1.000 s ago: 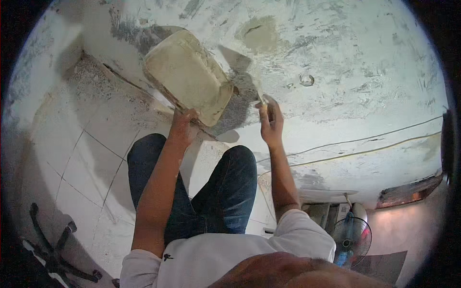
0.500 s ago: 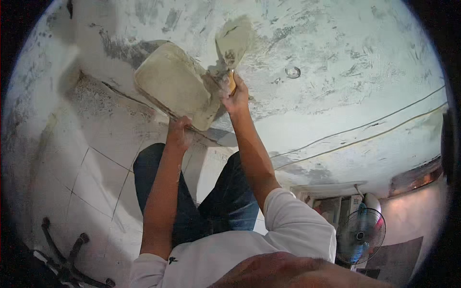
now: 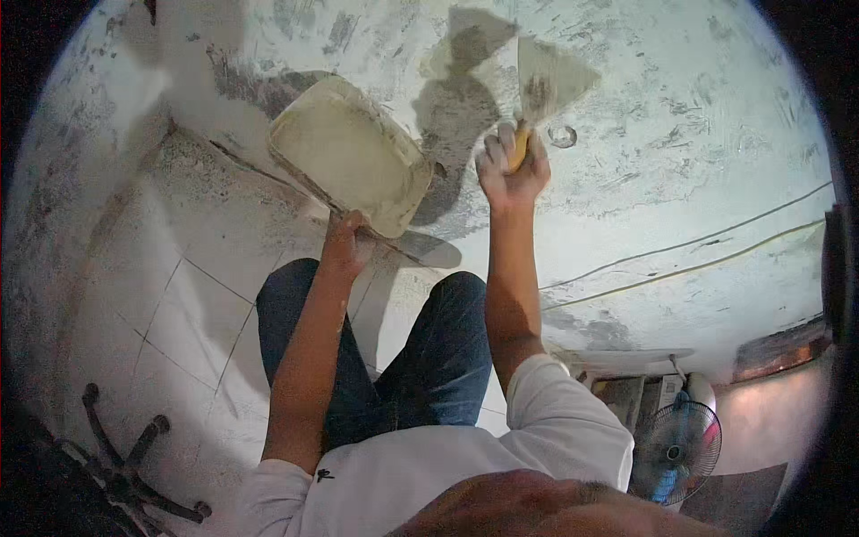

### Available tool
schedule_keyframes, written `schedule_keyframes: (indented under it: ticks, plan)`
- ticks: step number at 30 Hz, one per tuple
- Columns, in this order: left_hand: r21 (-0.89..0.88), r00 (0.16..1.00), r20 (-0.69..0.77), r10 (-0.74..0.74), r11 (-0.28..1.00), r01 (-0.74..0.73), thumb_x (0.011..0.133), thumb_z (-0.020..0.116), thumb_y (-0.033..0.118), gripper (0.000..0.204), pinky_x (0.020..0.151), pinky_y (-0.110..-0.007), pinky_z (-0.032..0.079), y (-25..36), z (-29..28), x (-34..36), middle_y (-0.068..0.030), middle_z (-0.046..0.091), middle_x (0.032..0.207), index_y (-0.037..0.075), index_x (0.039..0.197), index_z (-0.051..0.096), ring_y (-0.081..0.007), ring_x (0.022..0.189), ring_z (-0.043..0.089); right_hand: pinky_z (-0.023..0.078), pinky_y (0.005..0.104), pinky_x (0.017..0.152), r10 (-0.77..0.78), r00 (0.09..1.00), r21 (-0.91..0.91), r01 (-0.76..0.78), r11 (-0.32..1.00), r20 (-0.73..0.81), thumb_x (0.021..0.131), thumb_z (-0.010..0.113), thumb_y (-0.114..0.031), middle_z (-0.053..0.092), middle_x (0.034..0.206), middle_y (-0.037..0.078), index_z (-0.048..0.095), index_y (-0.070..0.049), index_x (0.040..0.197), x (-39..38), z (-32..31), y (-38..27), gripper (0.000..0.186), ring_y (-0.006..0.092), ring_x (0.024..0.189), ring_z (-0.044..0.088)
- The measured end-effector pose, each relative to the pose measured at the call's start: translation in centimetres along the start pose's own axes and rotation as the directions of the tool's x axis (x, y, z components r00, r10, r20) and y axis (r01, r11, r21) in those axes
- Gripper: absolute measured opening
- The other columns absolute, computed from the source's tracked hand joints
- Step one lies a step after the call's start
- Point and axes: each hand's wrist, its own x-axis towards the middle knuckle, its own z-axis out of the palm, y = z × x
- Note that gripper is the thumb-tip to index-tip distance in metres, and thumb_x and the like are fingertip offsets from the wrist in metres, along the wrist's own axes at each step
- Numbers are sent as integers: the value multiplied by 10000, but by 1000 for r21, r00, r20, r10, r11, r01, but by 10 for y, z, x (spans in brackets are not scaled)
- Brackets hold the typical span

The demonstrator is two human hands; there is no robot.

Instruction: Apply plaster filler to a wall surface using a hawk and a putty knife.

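Observation:
In my left hand (image 3: 347,240) is the near edge of a shallow rectangular tray (image 3: 353,157), coated inside with pale plaster-like residue. The tray is tilted, close to the patchy whitewashed wall (image 3: 662,134). My right hand (image 3: 514,170) grips the yellow handle of a putty knife (image 3: 550,82). Its wide triangular blade points up and to the right, near the wall; whether its edge touches cannot be made out. Just right of my right fingers sits a small round fitting (image 3: 562,136) in the wall.
Two cables (image 3: 689,255) run along the wall at right. A standing fan (image 3: 673,452) is at lower right, beside boxes. A black wheeled chair base (image 3: 134,474) stands at lower left on the tiled floor (image 3: 192,331). A dark crack follows the wall's foot.
My right hand has moved right with the putty knife, away from the tray, and the blade now leans to the right. The tray, held in my left hand, appears slightly farther right.

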Motion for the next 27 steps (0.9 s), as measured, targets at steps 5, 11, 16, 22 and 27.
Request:
schedule_keyframes:
  ticks: [5,11,16,22,27]
  plan:
    - [173,1000,-7,22,985,-21,751,739,250,618,951,-457,483,-1,2,-1,-106,568,1219,61,1285,492,-288,1122,563,398,300,527,-6,970,-184,-39,982,-241,926,552,-306,486,776,63,537,-95,1167,-84,-15,24,321,179,648,461]
    - [15,1000,-20,-16,1000,17,715,675,161,657,926,-453,515,8,19,-19,-123,543,1201,71,1317,429,-296,1126,568,341,246,412,75,914,-178,-158,971,-399,888,606,-287,542,753,57,474,-88,1200,-131,-31,59,393,121,474,436]
    - [91,1000,1,20,996,-20,719,680,157,661,958,-456,497,15,14,-31,-127,548,1215,57,1323,430,-292,1161,550,343,232,388,129,927,-286,-238,928,-353,814,734,-284,584,798,97,477,-33,1230,-136,-39,56,549,98,445,439]
    - [-6,994,-98,39,999,-40,695,690,131,761,1087,-501,371,17,0,-46,-150,490,1339,11,1378,375,-336,1264,467,315,213,424,152,882,-406,-351,844,-446,793,757,-399,585,745,81,532,8,1226,-148,-40,65,635,74,480,419]
    - [62,967,-252,26,998,-11,651,693,174,807,1080,-509,373,19,19,-73,-170,496,1331,1,1371,375,-347,1253,473,310,227,431,168,873,-409,-374,832,-458,777,734,-389,565,715,77,555,49,1148,-149,-22,69,602,87,495,420]
